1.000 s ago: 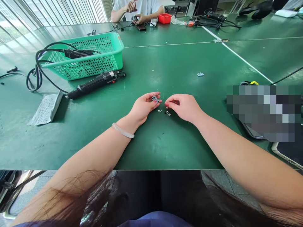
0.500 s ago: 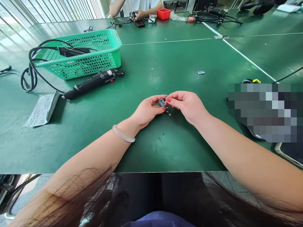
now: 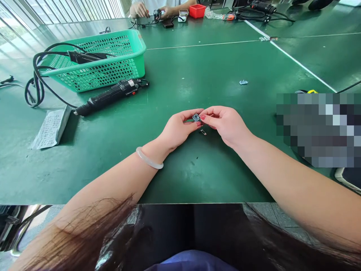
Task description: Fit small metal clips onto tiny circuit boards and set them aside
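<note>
Between the thumb and fingers of my left hand [image 3: 180,127] is a small grey-blue part [image 3: 196,117] with fine detail, perhaps a piece of electronics. My right hand [image 3: 222,122] pinches at its right side, fingertips touching or almost touching the part; whether they hold a separate piece is hidden. Just below the fingertips a tiny flat piece with a pale outline [image 3: 203,132] shows against the table. Farther back to the right lies another small grey-blue part [image 3: 243,82] on the green table [image 3: 175,180].
At left stand a green basket [image 3: 98,73] with cabled black tools and a black electric screwdriver [image 3: 111,96]. A written-on packet [image 3: 50,128] lies nearby. A blurred-out object [image 3: 318,130] sits at right. Across the table a person handles a device near a red box [image 3: 197,11].
Both hands stay together at the small part, which looks slightly turned. The whole view has shifted a little. Across the table, the other person's one hand has come down toward the tabletop.
</note>
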`<state>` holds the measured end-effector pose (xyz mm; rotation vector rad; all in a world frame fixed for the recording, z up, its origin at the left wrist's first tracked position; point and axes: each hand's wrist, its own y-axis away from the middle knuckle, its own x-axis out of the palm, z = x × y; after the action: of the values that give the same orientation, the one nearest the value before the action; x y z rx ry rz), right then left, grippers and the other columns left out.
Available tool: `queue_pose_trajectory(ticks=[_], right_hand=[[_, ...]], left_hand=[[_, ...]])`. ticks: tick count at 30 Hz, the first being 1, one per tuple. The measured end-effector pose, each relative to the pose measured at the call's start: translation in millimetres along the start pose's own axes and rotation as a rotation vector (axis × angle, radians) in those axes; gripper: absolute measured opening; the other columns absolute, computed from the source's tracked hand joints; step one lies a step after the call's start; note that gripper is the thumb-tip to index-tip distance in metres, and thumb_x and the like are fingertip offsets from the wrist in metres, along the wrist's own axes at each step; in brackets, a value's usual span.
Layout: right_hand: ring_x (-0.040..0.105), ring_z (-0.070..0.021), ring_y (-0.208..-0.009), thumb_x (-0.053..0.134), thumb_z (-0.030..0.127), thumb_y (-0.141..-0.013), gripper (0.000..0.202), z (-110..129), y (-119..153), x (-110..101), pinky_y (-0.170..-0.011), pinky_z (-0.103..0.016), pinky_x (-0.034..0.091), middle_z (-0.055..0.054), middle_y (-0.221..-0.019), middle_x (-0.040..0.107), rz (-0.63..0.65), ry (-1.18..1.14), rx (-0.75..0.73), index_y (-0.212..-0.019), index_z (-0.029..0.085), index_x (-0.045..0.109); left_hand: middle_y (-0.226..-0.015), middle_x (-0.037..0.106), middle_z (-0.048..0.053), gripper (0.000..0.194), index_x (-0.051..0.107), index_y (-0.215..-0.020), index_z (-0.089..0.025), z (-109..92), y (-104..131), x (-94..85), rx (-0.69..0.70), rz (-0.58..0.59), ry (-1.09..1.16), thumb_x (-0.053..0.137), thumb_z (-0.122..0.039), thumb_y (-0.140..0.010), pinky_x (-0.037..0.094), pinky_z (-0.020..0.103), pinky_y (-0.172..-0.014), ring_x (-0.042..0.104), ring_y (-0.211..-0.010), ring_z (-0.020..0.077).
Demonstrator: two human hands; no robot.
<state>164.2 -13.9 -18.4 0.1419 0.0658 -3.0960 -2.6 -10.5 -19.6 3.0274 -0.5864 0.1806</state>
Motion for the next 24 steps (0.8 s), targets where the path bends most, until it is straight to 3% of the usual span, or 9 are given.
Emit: queue_pose_trajectory(ticks=[10,17,24], right_hand=[[0.063,-0.0180,-0.073,0.078,0.030,-0.075,0.011,-1.0,-0.9,-3.3,-0.080,-0.039,0.050,-0.002,-0.076,0.071,-0.021,0.182,-0.101,-0.076,0.021,0.073],[0.061,-0.0163,-0.068,0.077,0.034,-0.076,0.015,-0.8,-1.6,-1.9,-0.073,-0.036,0.048,-0.001,-0.072,0.070,-0.036,0.236,-0.100,-0.075,0.020,0.071],[0.061,-0.0159,-0.065,0.073,0.027,-0.078,0.008,2.0,-0.4,-0.6,-0.071,-0.035,0.047,-0.001,-0.072,0.071,-0.025,0.260,-0.098,-0.076,0.020,0.070]], left_hand=[[-0.116,0.077,0.009,0.045,0.072,-0.122,-0.013,2.5,-0.3,-1.4,0.036,0.007,-0.033,0.074,-0.013,-0.077,0.047,0.042,-0.111,0.070,-0.108,0.0209],[-0.123,0.075,0.011,0.056,0.068,-0.130,-0.012,0.6,0.8,-0.1,0.005,0.009,-0.008,0.073,-0.008,-0.074,0.048,0.040,-0.111,0.071,-0.110,0.0209],[-0.125,0.075,0.010,0.052,0.069,-0.128,-0.012,-1.1,2.4,-0.2,0.015,-0.009,-0.056,0.073,-0.011,-0.077,0.046,0.041,-0.113,0.069,-0.116,0.0228]])
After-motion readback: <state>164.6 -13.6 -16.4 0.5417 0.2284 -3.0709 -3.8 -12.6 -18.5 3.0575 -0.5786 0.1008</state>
